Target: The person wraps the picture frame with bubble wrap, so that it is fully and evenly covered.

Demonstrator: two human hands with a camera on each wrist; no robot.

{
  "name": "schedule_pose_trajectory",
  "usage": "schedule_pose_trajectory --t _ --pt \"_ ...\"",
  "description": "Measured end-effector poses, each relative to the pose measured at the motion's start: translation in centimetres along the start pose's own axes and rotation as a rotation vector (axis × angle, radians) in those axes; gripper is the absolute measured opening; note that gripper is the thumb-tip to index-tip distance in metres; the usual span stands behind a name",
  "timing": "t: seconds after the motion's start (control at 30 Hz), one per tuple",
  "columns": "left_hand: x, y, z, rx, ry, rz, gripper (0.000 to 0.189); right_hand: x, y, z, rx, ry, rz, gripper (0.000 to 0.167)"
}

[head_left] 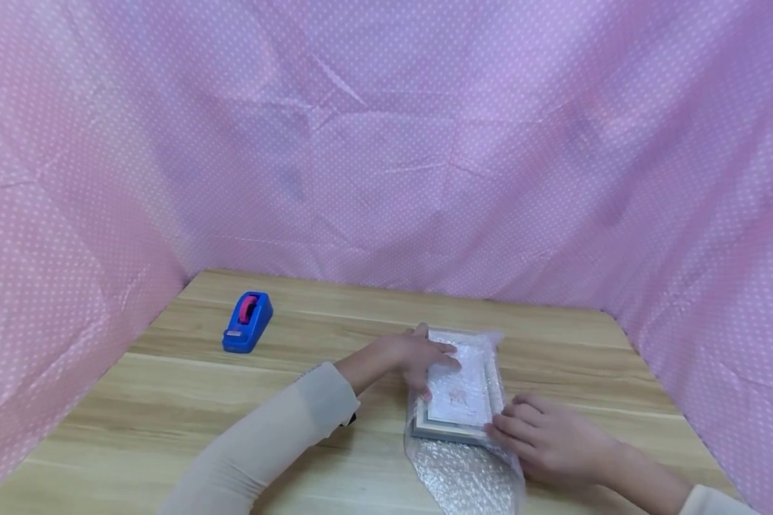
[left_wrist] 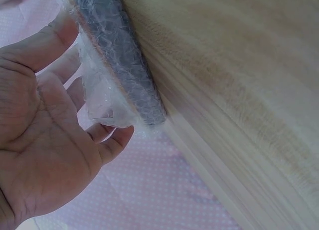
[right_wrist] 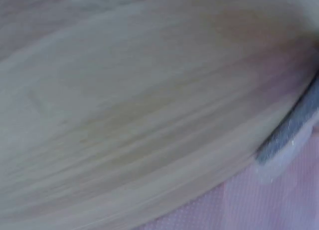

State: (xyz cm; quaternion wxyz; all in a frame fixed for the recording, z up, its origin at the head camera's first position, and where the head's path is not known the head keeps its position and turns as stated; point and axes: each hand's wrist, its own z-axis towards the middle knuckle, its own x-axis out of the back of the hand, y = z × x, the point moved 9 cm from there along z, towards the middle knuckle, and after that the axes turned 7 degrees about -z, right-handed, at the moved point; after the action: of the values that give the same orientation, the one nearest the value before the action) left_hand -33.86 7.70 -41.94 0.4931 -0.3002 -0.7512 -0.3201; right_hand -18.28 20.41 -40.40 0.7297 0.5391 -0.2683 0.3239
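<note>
Frame (head_left: 467, 386), rectangular, grey-sided with paler inner borders, flat on the wooden table (head_left: 167, 415), right of centre in the head view. Within its borders, a white panel with a small reddish mark toward the near end, too blurred to read. Over it, clear bubble wrap (head_left: 467, 472), spilling past the near edge onto the tabletop and jutting slightly at the far right corner. From the left wrist, a grey side under bubbles, with a loose clear flap beside the fingers.

Along the left long side, left hand (head_left: 425, 361), fingers spread wide and reaching over the wrapped top. By the near right corner, right hand (head_left: 550, 440), fingers close together, tips at the edge of the wrap, thumb hidden. Pinching or merely touching: cannot tell.

Farther back along the arms, a pale left sleeve (head_left: 270, 436) and, at the lower right, a pale right sleeve (head_left: 715, 501). Well apart, toward the table's far left, a blue tape dispenser (head_left: 258, 329) with a pink roll (head_left: 248, 309) seated in it. Beyond the tabletop, behind and on both flanks, creased pink cloth (head_left: 386, 179) with white dots.
</note>
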Motion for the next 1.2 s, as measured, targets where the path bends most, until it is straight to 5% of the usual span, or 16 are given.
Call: schedule_pose_trajectory --t 0.17,0.57,0.8,1.07,1.2 --pt "0.1 0.0 -0.1 -0.007 0.003 -0.004 0.080 0.1 -1.4 0.3 0.044 0.034 -0.098 0.042" --pt "0.3 0.0 -0.2 -0.022 -0.003 0.019 0.081 1.1 -1.9 1.3 0.102 0.228 -0.055 0.035" --pt "0.3 0.0 0.0 -0.015 0.000 0.014 0.080 2.1 -0.1 2.1 -0.042 0.364 0.247 0.032" --pt "0.4 0.0 -0.1 -0.017 0.004 0.012 0.080 1.3 0.0 2.9 -0.093 0.299 0.158 0.029" --pt "0.3 0.0 -0.2 -0.020 -0.002 0.002 0.079 0.4 0.9 2.6 -0.252 0.234 0.258 0.023"
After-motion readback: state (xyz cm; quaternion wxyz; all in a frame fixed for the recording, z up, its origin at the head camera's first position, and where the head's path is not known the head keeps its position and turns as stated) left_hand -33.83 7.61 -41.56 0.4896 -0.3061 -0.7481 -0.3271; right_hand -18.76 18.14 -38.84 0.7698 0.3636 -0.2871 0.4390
